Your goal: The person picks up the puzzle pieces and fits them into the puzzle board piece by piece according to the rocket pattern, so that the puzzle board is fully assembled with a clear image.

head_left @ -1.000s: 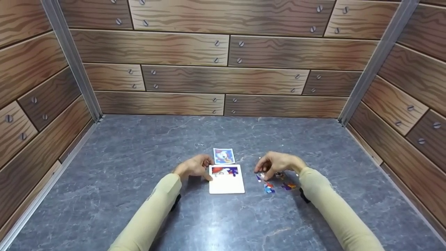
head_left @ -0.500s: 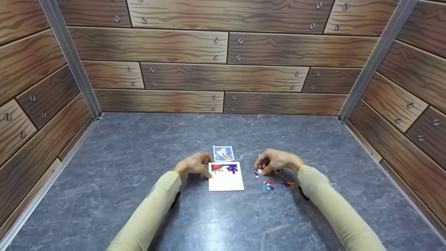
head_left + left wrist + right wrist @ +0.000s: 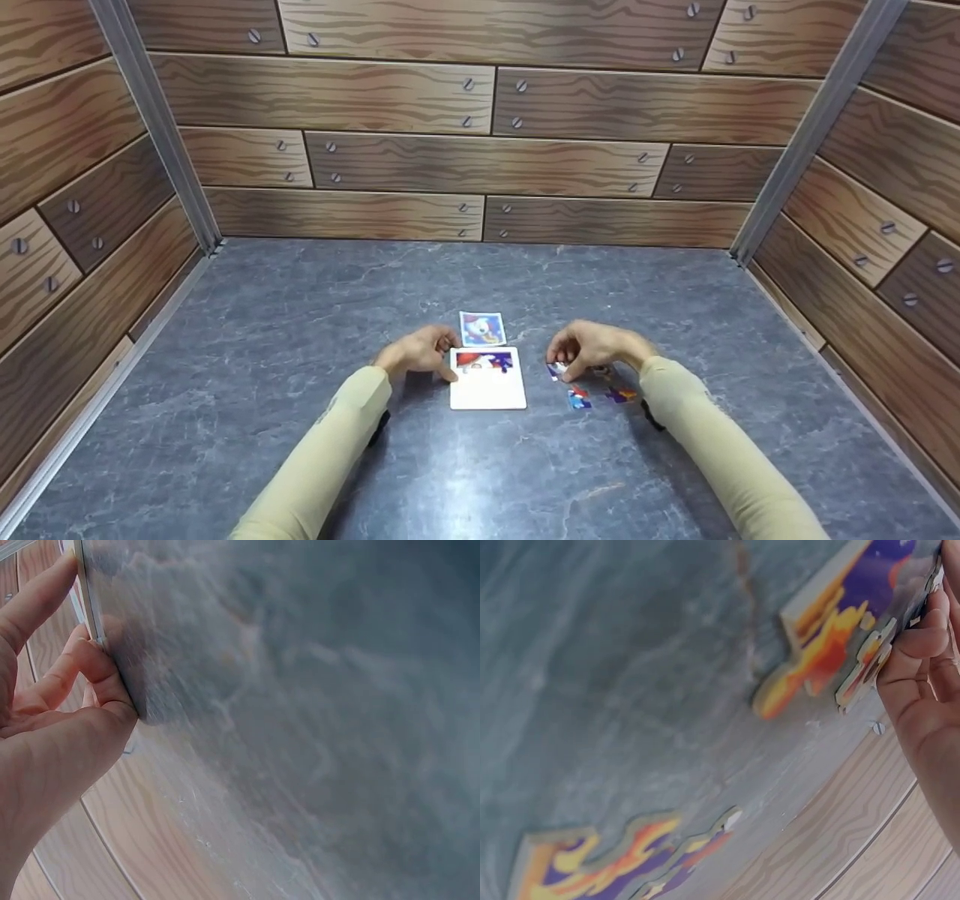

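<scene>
A white puzzle board (image 3: 489,394) lies flat in the middle, with joined pieces (image 3: 474,361) in red, white and purple along its far end. My left hand (image 3: 420,351) rests at the board's left side. In the left wrist view its thumb (image 3: 45,596) touches the board's edge (image 3: 88,592), while other fingers bend down to the tabletop. To the right of the board, my right hand (image 3: 592,346) pinches a purple-and-white puzzle piece (image 3: 555,370) between thumb and fingers, low over the table. The fingers cover much of that piece.
Beyond the board lies a small picture card (image 3: 482,328). Around the right hand are a blue-and-red piece (image 3: 579,398), a purple-and-orange piece (image 3: 621,394) and a partly hidden one (image 3: 602,370). Wood-patterned walls (image 3: 337,217) enclose the grey tabletop (image 3: 322,285).
The thumb and fingers of my right hand have closed on the purple-and-white piece and shifted it slightly. My left hand stays at the board. The head view has tilted a little.
</scene>
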Tool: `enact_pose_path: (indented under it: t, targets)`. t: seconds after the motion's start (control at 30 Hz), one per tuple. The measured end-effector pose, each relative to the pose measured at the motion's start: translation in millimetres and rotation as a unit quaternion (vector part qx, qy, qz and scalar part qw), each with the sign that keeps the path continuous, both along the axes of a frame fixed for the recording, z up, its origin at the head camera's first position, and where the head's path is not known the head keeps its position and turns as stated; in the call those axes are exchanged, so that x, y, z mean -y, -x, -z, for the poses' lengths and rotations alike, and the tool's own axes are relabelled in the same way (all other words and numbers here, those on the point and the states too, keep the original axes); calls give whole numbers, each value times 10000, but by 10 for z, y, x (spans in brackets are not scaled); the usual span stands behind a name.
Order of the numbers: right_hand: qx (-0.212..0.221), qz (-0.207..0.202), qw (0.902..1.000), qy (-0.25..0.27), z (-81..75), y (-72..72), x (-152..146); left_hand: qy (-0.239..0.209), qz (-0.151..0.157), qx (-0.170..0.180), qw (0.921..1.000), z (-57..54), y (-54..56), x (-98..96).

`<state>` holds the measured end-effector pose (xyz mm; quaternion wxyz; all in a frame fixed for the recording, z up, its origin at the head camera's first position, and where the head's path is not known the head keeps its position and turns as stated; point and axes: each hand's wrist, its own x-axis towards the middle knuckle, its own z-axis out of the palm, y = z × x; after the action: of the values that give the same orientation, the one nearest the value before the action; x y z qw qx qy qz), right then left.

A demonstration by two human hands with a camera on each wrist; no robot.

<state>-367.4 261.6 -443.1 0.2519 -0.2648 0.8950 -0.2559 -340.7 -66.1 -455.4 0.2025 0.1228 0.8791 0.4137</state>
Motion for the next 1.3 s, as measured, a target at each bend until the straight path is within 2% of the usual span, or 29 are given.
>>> enact_pose_path:
  t: [0.37,0.53,0.73,0.93,1.13,1.3]
  targets:
    - [-78,-65,9999,-71,-79,2,25,-135,157,-52,9998,-21,25,0]
    - [-88,-35,9999,-42,-92,-12,43,-94,53,11,9999,-20,3,9]
    - [45,360,9993,33,-63,-21,69,-159,59,-26,9999,-1,-7,0]
    - [144,688,9967,403,-31,-28,106,-111,96,-26,9999,6,0,2]
    - [194,662,9958,596,-36,-39,144,-131,118,-42,9998,9,15,-1]
    - [196,404,9959,785,-35,-38,163,-191,85,-1,9998,19,13,-12]
